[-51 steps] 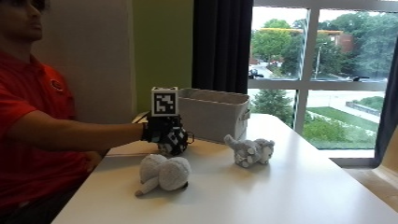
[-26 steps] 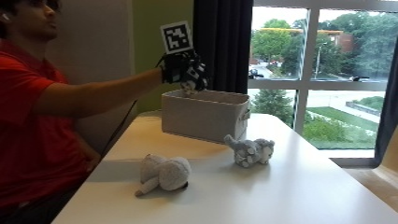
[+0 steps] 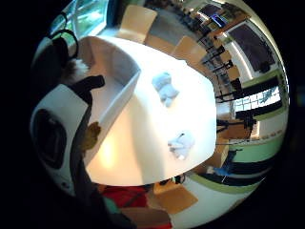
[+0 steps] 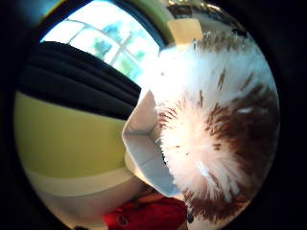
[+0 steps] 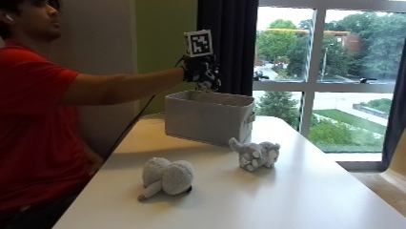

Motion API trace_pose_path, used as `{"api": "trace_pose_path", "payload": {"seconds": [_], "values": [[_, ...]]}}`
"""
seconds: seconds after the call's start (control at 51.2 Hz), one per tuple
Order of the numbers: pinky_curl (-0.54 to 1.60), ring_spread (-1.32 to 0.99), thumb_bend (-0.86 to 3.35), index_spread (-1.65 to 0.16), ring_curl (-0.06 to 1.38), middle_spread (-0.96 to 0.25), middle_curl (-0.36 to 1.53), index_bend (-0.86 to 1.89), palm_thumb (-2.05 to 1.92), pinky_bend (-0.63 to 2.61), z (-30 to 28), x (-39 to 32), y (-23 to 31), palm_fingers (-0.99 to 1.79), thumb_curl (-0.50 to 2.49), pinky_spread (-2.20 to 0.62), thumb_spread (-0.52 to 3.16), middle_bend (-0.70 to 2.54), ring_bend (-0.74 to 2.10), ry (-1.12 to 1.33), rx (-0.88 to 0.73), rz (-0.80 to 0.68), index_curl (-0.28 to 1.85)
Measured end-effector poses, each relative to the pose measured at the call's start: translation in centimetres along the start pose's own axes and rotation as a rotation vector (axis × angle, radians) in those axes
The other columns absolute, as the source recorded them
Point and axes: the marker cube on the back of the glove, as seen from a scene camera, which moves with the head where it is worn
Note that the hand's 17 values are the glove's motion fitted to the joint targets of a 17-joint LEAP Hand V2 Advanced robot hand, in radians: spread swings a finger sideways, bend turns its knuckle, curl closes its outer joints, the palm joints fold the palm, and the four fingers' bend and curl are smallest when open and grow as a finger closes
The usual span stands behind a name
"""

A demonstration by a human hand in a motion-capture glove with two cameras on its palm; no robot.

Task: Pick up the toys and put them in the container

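One white counter (image 5: pixel 304 191) carries a grey fabric container (image 5: pixel 209 117) and two grey plush toys (image 5: pixel 166 176) (image 5: pixel 255 153) lying in front of it. Above the container, the gloved right hand (image 5: pixel 202 71) grips a brown-and-white furry toy (image 4: pixel 216 139).

The outside view looks along the white table (image 5: pixel 304 191) from its near end toward the window, taking in the gloved right hand (image 5: pixel 202 71) above the grey container (image 5: pixel 209 117). The little-finger palm view looks down on that table, the container (image 3: pixel 116 90) and two plush toys. The thumb-side view sits almost against a brown-and-white furry toy (image 4: pixel 216 139), with the container's rim beside it.
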Motion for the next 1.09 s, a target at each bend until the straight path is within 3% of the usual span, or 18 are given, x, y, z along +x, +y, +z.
{"api": "trace_pose_path", "payload": {"seconds": [0.352, 0.41, 0.527, 0.547, 0.567, 0.684, 0.977, 1.094], "values": [[0.38, -0.54, -0.03, -0.43, 0.45, -0.51, 0.59, 0.16, 0.49, 0.95, 3.9, -6.7, 0.4, 0.92, 0.88, -0.42, 0.73, 0.35, 0.71, 0.021, -0.09, -0.14, 1.07], [0.39, -0.5, -0.04, -0.43, 0.46, -0.5, 0.6, 0.12, 0.43, 0.94, 4.2, -6.3, 1.0, 0.7, 0.85, -0.37, 0.81, 0.34, 0.68, 0.029, -0.157, -0.141, 1.05], [0.44, -0.28, -0.09, -0.41, 0.43, -0.32, 0.57, 0.01, 0.19, 1.05, 4.1, -5.3, 2.4, -0.12, 0.7, -0.16, 0.99, 0.22, 0.43, 0.037, -0.185, -0.16, 0.91], [0.43, -0.27, -0.07, -0.41, 0.43, -0.31, 0.56, 0.04, 0.18, 1.07, 4.0, -4.9, 2.7, -0.03, 0.69, -0.14, 1.01, 0.21, 0.44, 0.04, -0.178, -0.159, 0.88], [0.41, -0.24, -0.08, -0.4, 0.39, -0.28, 0.55, 0.03, 0.15, 1.05, 3.9, -4.6, 3.1, -0.15, 0.67, -0.12, 1.02, 0.21, 0.36, 0.041, -0.171, -0.16, 0.85], [0.37, -0.14, -0.06, -0.38, 0.32, -0.19, 0.51, 0.08, 0.06, 1.0, 3.7, -1.7, 5.2, -0.16, 0.58, -0.02, 1.07, 0.18, 0.26, 0.038, -0.163, -0.154, 0.73], [0.31, -0.05, -0.08, -0.36, 0.31, -0.09, 0.43, 0.14, -0.09, 0.82, 5.6, 10.5, 10.9, -0.17, 0.42, 0.06, 1.07, 0.15, 0.19, -0.039, -0.215, -0.061, 0.56], [0.3, -0.04, -0.09, -0.36, 0.3, -0.08, 0.4, 0.15, -0.1, 0.77, 5.9, 14.8, 12.9, -0.15, 0.36, 0.07, 1.05, 0.15, 0.17, 0.008, -0.151, 0.1, 0.52]]}}
